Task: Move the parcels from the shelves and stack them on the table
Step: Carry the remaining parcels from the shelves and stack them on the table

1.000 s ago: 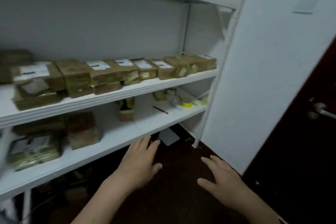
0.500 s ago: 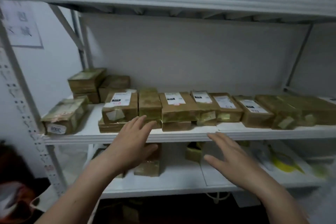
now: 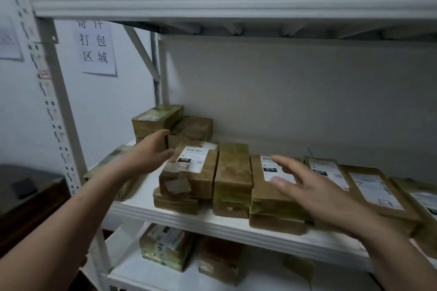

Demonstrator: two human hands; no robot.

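We see the middle shelf [image 3: 212, 222] carrying a row of brown taped parcels, and both bare hands reach over it holding nothing. The left hand [image 3: 149, 156] hovers at the nine o'clock side of the labelled parcel [image 3: 189, 172], which lies on another box at the shelf's front edge. Its fingers [image 3: 159, 134] are loosely spread and gently bent. Their tips sit in front of the back stack [image 3: 157, 119] at twelve o'clock of the hand, and we cannot tell whether they touch it. The right hand [image 3: 314, 189] is spread wide, palm down, above the second labelled parcel [image 3: 264, 194]. Its fingers [image 3: 287, 163] point toward ten o'clock across that parcel's white label; we cannot make out any contact. Between the two hands sits a plain parcel [image 3: 233, 177], just beside both labelled ones. More flat parcels [image 3: 373, 191] run off toward three o'clock. On the lower shelf [image 3: 125, 257], at six o'clock, lie further parcels [image 3: 165, 245]. A paper sign [image 3: 97, 47] hangs on the wall at eleven o'clock.
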